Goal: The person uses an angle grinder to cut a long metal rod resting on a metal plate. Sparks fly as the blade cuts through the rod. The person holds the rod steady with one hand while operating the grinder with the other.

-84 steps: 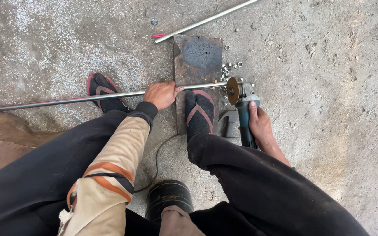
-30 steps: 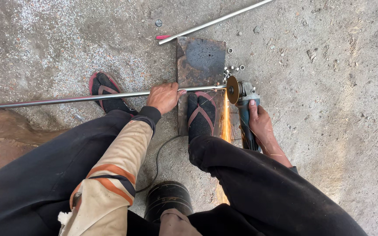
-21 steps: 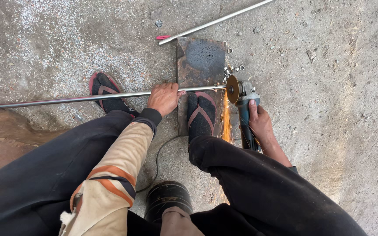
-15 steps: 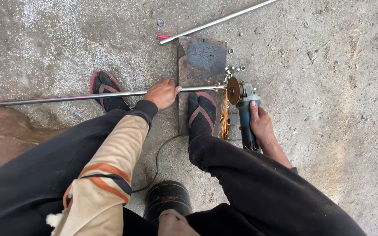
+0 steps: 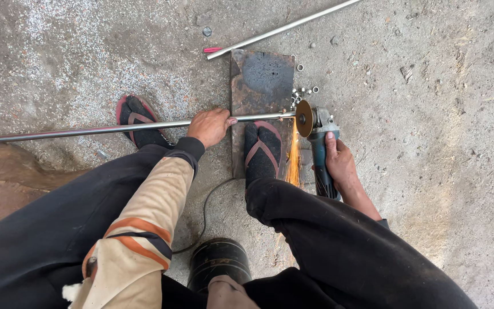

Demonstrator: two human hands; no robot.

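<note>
My left hand (image 5: 210, 126) grips a long thin metal rod (image 5: 87, 130) that runs from the left edge across a dark steel plate (image 5: 261, 77) on the concrete floor. My right hand (image 5: 337, 161) holds a blue-grey angle grinder (image 5: 319, 150) by its body. The grinder's disc (image 5: 303, 118) meets the rod's right end at the plate's right edge, and orange sparks (image 5: 293, 163) stream back toward me. My right foot (image 5: 262, 150), in a black sock and sandal, stands on the plate just under the rod. My left foot (image 5: 138, 119) rests on the floor beyond the rod.
A second metal rod (image 5: 284, 28) lies diagonally past the plate, a red-handled item (image 5: 212, 50) at its near end. Several small cut metal rings (image 5: 302, 92) lie by the plate's right edge. A power cable (image 5: 204, 212) curves between my legs. A black cylinder (image 5: 218, 260) stands below me.
Sparks appeared one second ago, faded half a second ago, and stream again now. Both hands and the rod keep nearly the same positions.
</note>
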